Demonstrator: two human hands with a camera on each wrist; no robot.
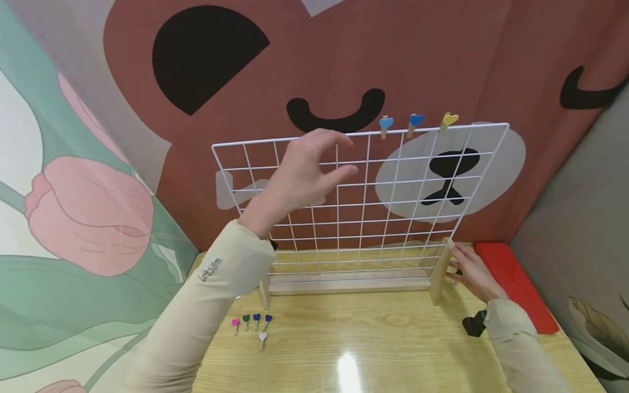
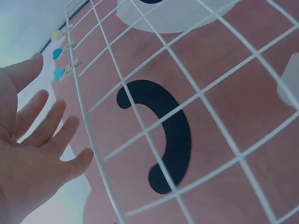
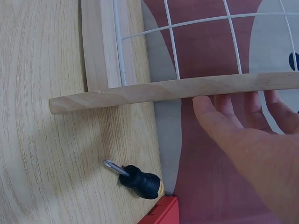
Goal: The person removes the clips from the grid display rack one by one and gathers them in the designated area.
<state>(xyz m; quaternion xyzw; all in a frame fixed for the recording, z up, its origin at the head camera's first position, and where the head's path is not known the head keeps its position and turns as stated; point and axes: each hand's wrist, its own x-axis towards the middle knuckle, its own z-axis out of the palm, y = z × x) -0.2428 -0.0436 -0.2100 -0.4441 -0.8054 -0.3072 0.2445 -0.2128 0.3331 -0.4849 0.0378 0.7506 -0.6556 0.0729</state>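
A white wire grid (image 1: pixel 361 222) stands upright in a wooden stand (image 1: pixel 350 285). My left hand (image 1: pixel 306 170) is raised at the grid's top edge, thumb and fingers apart, with nothing between them. To its right, clothespins with light blue (image 1: pixel 386 122), blue (image 1: pixel 416 119) and yellow (image 1: pixel 450 119) hearts sit on the top wire. My right hand (image 1: pixel 474 271) touches the stand's right post; in the right wrist view its extended fingers (image 3: pixel 210 112) meet the wooden post (image 3: pixel 187 87). Part of those fingertips is hidden behind the post.
Several loose heart clothespins, among them a pink one (image 1: pixel 236 323) and a white one (image 1: pixel 262 339), lie on the table (image 1: pixel 314 338) at front left. Beyond the right post are a screwdriver (image 3: pixel 142 182) and a red case (image 1: pixel 516 289). A printed curtain (image 1: pixel 442 49) hangs behind the grid.
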